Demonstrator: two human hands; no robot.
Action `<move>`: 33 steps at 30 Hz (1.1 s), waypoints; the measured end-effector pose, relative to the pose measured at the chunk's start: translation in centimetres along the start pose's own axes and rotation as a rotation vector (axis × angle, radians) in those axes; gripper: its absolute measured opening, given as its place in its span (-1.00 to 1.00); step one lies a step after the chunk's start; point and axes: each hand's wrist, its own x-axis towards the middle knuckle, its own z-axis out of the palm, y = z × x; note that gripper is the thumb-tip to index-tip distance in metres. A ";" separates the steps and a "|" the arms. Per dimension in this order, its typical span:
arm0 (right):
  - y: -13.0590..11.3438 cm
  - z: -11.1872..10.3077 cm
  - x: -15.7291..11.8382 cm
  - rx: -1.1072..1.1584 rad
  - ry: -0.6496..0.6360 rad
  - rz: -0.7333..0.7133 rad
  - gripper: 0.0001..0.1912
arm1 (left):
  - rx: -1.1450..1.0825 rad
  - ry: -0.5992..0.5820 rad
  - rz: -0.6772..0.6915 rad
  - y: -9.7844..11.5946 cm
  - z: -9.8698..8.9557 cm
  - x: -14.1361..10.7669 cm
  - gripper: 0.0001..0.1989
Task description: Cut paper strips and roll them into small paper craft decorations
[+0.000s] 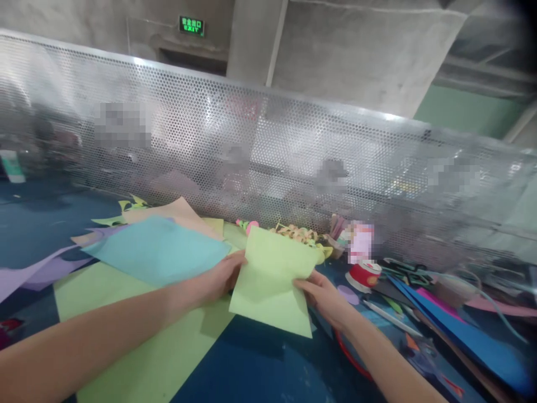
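Note:
A small light green sheet of paper (274,285) is held up above the blue table, tilted toward me. My left hand (230,271) is closed on its left edge, with the fingertips partly hidden behind the sheet. At the right edge, my right hand (323,294) pinches the paper between thumb and fingers. Beneath my left forearm lies a larger light green sheet (138,347). A light blue sheet (161,252) rests partly over it, just beyond that forearm.
A perforated metal screen (188,134) runs along the table's back. Purple paper (46,268) lies at left, peach paper (180,215) farther back. To the right are a red and white roll (364,275), a white pen-like stick (390,317), blue paper (465,341) and scissors (428,358).

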 end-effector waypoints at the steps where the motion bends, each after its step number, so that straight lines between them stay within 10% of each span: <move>1: -0.2 0.0 0.0 -0.011 0.023 0.010 -0.65 | -0.029 -0.021 -0.025 0.2 0.0 -0.1 -0.62; 33: -0.5 -0.5 0.8 -0.287 0.225 -0.057 -0.49 | 0.081 0.054 0.132 -0.5 0.1 -0.3 -0.52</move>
